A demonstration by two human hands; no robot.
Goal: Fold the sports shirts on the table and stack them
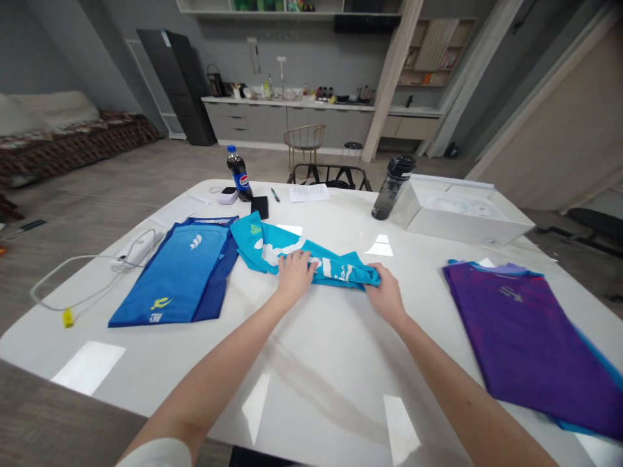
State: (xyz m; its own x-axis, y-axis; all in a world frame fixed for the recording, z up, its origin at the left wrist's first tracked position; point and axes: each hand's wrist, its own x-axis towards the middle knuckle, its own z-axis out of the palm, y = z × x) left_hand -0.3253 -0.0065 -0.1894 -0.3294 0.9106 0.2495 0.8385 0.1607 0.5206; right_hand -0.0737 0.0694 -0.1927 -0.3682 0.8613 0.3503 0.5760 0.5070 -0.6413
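A turquoise T-shirt (272,250) with white and green print lies bunched lengthwise across the middle of the white table (311,363). My left hand (295,271) rests on top of its middle, fingers lying apart on the cloth. At the shirt's right end, my right hand (385,292) pinches the fabric between thumb and fingers; part of the grip is hidden. Just left of this shirt is a folded blue shirt (180,272) over a darker blue one (213,292). The turquoise shirt's left end touches or overlaps that pile; I cannot tell which.
On the right lies a folded purple shirt (525,331) over blue cloth. Behind are a white box (462,224), a dark water bottle (392,188), a cola bottle (239,175), a black wallet-like object (259,207) and papers (309,192). A white cable (73,259) trails at left.
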